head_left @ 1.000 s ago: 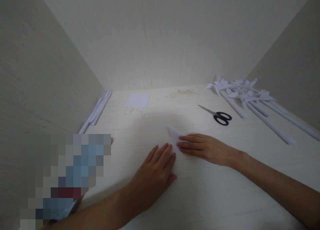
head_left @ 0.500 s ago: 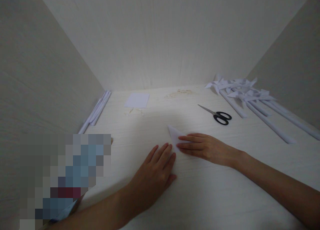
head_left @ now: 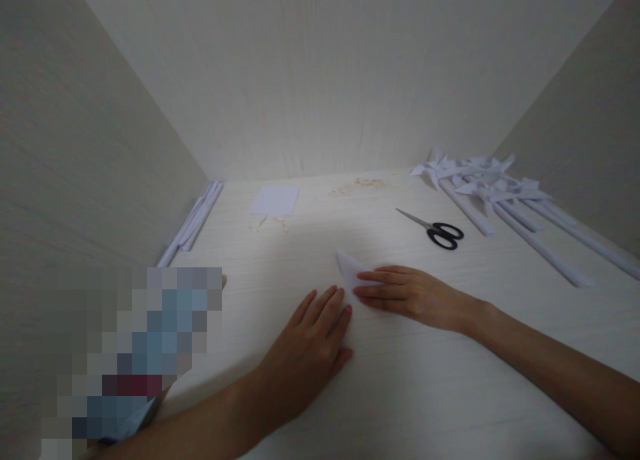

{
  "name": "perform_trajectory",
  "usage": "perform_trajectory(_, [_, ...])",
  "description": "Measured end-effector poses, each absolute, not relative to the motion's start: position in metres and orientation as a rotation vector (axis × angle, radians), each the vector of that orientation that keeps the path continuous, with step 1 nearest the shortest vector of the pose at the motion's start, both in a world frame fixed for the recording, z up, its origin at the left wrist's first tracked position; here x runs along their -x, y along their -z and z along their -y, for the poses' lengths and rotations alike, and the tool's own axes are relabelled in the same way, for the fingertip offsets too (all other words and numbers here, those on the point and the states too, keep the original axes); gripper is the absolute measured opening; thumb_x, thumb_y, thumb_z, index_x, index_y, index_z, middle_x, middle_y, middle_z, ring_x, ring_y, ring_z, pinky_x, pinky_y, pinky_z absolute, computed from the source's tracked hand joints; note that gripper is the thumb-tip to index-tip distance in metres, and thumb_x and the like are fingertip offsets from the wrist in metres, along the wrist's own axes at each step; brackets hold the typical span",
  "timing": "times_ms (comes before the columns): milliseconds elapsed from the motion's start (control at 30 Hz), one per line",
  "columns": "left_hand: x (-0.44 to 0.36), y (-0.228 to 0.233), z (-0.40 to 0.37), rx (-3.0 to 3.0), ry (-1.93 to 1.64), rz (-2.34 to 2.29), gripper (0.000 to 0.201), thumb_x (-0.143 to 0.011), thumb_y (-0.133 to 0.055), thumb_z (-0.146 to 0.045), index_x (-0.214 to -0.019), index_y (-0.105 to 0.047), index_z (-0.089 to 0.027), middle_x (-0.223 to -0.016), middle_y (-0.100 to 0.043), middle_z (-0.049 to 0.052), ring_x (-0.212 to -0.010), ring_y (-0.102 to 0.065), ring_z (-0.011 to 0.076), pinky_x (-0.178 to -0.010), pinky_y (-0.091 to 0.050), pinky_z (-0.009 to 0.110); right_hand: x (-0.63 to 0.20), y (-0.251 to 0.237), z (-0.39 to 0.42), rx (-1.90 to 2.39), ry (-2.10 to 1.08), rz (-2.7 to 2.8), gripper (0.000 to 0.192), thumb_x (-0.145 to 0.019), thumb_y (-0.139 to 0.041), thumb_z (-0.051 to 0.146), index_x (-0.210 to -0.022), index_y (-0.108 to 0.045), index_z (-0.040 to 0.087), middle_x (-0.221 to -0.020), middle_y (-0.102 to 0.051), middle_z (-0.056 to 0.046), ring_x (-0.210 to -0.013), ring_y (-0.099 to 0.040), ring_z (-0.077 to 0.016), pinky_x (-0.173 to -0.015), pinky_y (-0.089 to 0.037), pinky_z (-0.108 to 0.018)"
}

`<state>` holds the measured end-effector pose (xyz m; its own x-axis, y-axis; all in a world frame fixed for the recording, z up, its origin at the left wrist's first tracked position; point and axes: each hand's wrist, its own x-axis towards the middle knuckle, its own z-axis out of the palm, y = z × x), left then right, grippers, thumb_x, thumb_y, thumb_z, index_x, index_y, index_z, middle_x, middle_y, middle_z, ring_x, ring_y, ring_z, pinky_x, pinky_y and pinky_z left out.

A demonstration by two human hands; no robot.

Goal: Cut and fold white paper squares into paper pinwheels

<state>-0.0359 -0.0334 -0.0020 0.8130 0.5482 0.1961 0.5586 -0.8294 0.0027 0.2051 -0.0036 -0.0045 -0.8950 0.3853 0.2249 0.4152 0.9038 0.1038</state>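
A small folded piece of white paper lies flat on the pale surface, and both hands press on it. The right hand lies on its right part with fingers straight and flat, palm down, gripping nothing. The left hand rests just left of and nearer than the paper, fingers spread and flat, their tips touching its near edge; it too is unclenched and merely pressing. Only the far pointed corner of the paper shows beyond the fingers. As a judgement, the fold could go askew: the paper is thin and the surface looks smooth, so uneven pressure from one hand might slide the sheet and leave the edges misaligned or the crease crooked. Right of and beyond the paper lie black-handled scissors, closed, well apart from it. Further right of the paper sits a cluster of paper pinwheels on long rolled paper sticks. Beyond and left of the paper lies a flat white square sheet, and further left, against the side wall, a bundle of rolled paper tubes. No container is in view; everything lies loose on the surface.
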Motion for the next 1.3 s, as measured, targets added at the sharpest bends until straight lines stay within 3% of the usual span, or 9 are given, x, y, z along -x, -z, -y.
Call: perform_trajectory(1300, [0.0367,0.0059,0.0336,2.968,0.376,0.88,0.037,-0.083,-0.044,-0.025,-0.115,-0.047,-0.008,-0.123,-0.05,0.018,-0.118,-0.044,0.0257,-0.095,-0.04,0.043,-0.2051,0.0064,0.003,0.615,0.188,2.872,0.033,-0.09,-0.035,0.016,-0.117,-0.052,0.017,-0.125,-0.052,-0.001,-0.123,-0.039,-0.0181,-0.096,-0.041,-0.036])
